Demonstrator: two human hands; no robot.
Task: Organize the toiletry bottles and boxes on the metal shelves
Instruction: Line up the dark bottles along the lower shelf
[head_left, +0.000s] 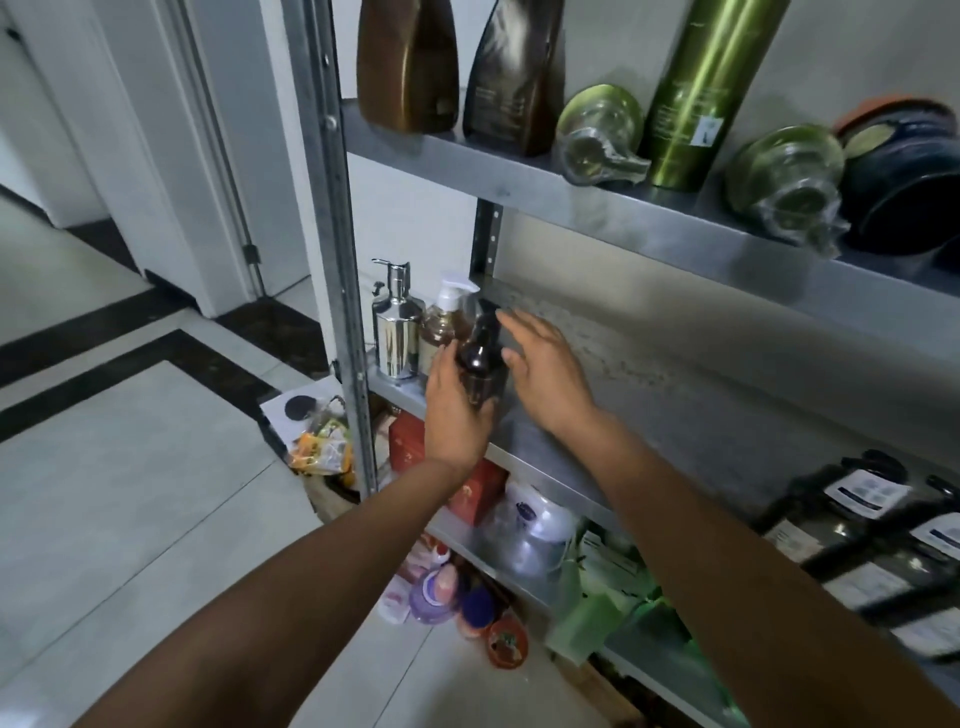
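Head view: left hand (454, 410) grips dark pump bottle (480, 358), fingers curled round lower body. Bottle upright at left end of middle shelf (649, 395); base hidden by hand, contact with shelf cannot be told. Amber bottle (441, 327) and chrome dispenser (396, 332) stand just left of it. Right hand (545, 374) just right of bottle, fingers straight, spread, holding nothing. Red boxes (475, 491) on shelf below.

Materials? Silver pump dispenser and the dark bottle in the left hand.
Silver pump dispenser: likely polished metal or chromed plastic; mirror-like reflections. Dark bottle, gripped by the left hand: glossy dark brown, plastic or glass; can't tell which.
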